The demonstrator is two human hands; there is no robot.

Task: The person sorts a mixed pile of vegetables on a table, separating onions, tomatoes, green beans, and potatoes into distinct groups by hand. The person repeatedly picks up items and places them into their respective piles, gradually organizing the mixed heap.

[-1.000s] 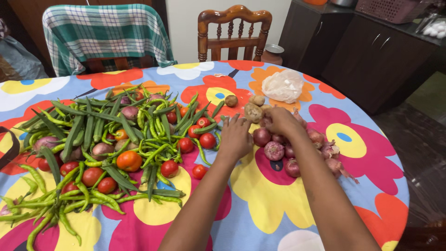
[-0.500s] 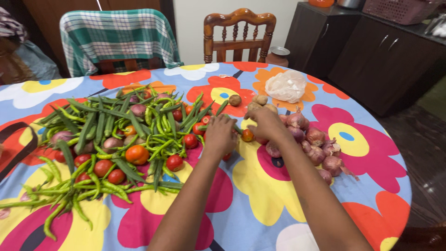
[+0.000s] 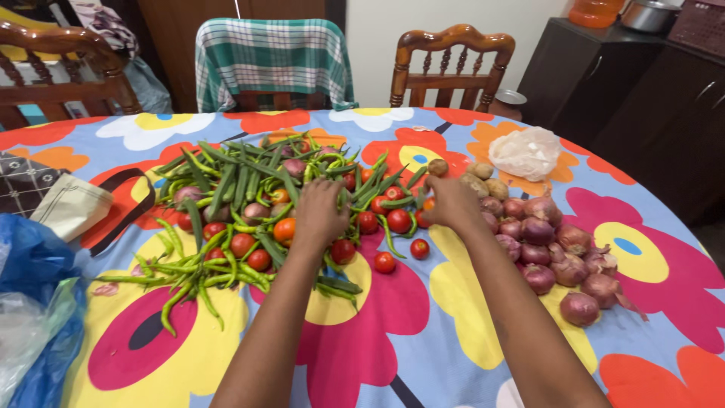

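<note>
A heap of okra, green chillies [image 3: 189, 291] and red tomatoes [image 3: 249, 198] covers the middle of the flowered tablecloth [image 3: 423, 302]. My left hand [image 3: 321, 213] lies palm down on the right side of this heap, fingers spread over the green pods. My right hand [image 3: 451, 202] is at the heap's right edge with its fingers curled on a small orange tomato [image 3: 428, 203]. Loose tomatoes [image 3: 385, 262] lie just below both hands. Red onions [image 3: 540, 249] are grouped right of my right hand, and several potatoes [image 3: 483, 180] sit behind it.
A crumpled white plastic bag [image 3: 526, 151] lies at the back right. A blue plastic bag [image 3: 34, 302] and a beige cloth bag [image 3: 72, 205] are at the left edge. Wooden chairs [image 3: 451, 57] stand behind the table, one draped with a checked cloth [image 3: 272, 60]. A dark cabinet [image 3: 642, 91] stands at right.
The view swung left. My left hand moved from the loose tomatoes further into the green heap. My right hand left the onions and came to the heap's right edge.
</note>
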